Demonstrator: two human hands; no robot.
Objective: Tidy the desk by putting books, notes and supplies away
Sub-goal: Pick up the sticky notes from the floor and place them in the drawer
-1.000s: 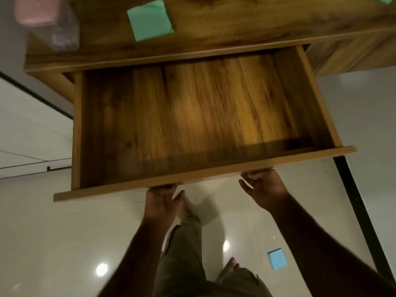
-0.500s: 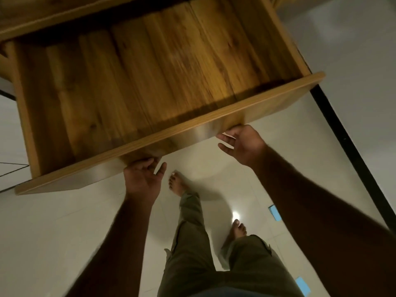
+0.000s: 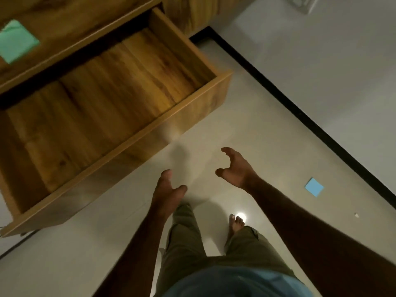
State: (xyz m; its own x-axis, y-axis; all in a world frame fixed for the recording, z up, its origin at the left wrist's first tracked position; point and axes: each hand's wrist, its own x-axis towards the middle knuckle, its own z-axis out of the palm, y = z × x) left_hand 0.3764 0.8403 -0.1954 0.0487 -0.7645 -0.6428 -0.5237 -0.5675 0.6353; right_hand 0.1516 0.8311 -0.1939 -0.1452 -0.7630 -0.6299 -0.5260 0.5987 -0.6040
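The wooden desk's drawer [image 3: 137, 138] stands pulled far out at the upper left, with nothing inside it. A green sticky note [image 3: 17, 40] lies on the desk top [image 3: 70, 22] behind it. A blue sticky note [image 3: 314, 186] lies on the floor at the right. My left hand [image 3: 167, 191] hangs below the drawer front, fingers relaxed, holding nothing. My right hand [image 3: 234, 167] is to its right, fingers loosely spread and curved, also holding nothing. Both hands are apart from the drawer.
Pale tiled floor [image 3: 246, 116] spreads below the drawer. A black skirting line [image 3: 300, 116] runs diagonally along the white wall at the right. My bare feet and olive trousers [image 3: 188, 239] are at the bottom middle.
Both hands have let go of the drawer front and dropped away from it. The view has swung right and down, bringing the blue note on the floor closer.
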